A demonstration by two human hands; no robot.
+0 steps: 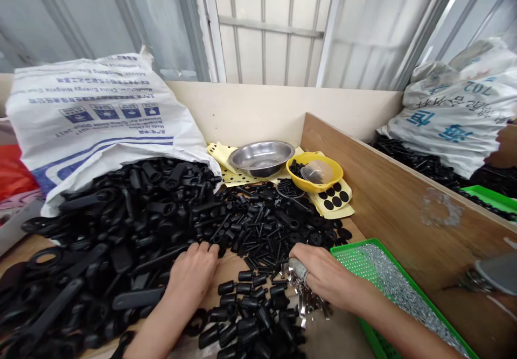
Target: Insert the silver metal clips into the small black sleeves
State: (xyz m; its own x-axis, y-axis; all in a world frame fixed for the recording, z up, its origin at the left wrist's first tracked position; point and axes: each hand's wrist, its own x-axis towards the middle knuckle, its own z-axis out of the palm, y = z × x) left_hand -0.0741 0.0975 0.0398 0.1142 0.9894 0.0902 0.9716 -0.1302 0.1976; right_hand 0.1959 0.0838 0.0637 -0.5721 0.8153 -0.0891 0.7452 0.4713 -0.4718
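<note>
My left hand rests at the edge of a big heap of black plastic parts. Its fingers are curled down and closed, the tips out of sight. My right hand is also closed, bent over a small pile of shiny metal clips. A grey wrapping is around one of its digits. What either hand grips, if anything, is hidden. Between the hands lie short black cylindrical caps, and beyond them several thin black ribbed pieces.
A white sack spills black parts at left. Behind stand a steel basin and a yellow bowl, near black-dotted yellow sheets. A green tray of small metal pieces lies right, beside a wooden divider. Another sack stands beyond.
</note>
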